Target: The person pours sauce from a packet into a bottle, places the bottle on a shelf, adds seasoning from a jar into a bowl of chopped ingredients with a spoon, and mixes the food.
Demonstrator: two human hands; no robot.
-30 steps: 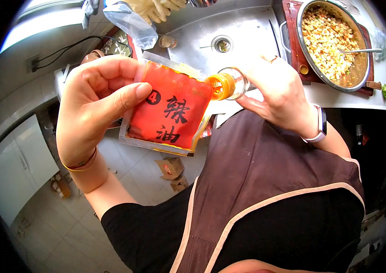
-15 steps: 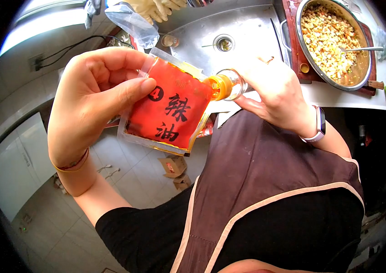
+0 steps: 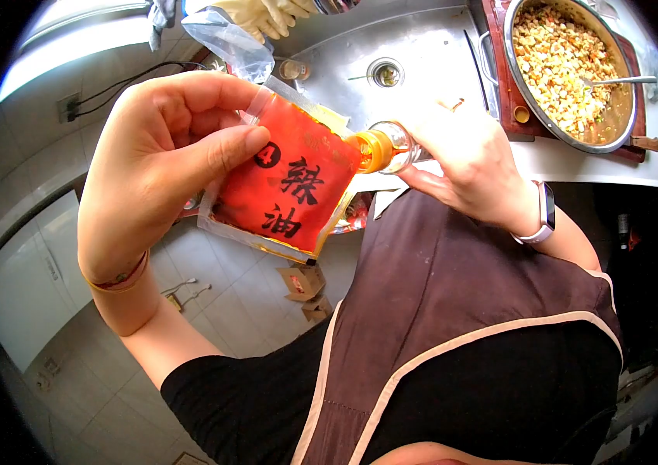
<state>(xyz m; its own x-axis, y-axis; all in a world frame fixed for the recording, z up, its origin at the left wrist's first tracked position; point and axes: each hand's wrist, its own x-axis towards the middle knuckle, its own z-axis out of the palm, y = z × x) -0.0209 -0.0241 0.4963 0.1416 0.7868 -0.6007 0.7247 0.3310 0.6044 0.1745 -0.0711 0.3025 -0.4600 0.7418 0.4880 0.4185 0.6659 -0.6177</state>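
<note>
My left hand (image 3: 162, 159) pinches the upper left edge of a red packet (image 3: 282, 182) between thumb and fingers. The packet is flat, with clear plastic margins, a black circled 4 and dark characters. Its right upper corner meets the yellow-orange mouth (image 3: 374, 151) of a small glass bottle (image 3: 402, 146). Fingers of my right hand (image 3: 464, 159) are wrapped round that bottle, which lies tilted on its side with its neck toward the packet. Whether anything flows between packet and bottle cannot be made out.
Behind the hands is a steel sink (image 3: 430, 58). A large metal bowl (image 3: 511, 35) of chopped food with a spoon (image 3: 623, 80) stands at the upper right on a red board (image 3: 499, 101). A clear bag (image 3: 228, 43), pale gloves (image 3: 267, 17) and a small jar (image 3: 294, 70) are at upper left.
My left hand has shifted slightly left and up, and the packet has tilted a little with it. My right hand still holds the bottle in nearly the same place.
</note>
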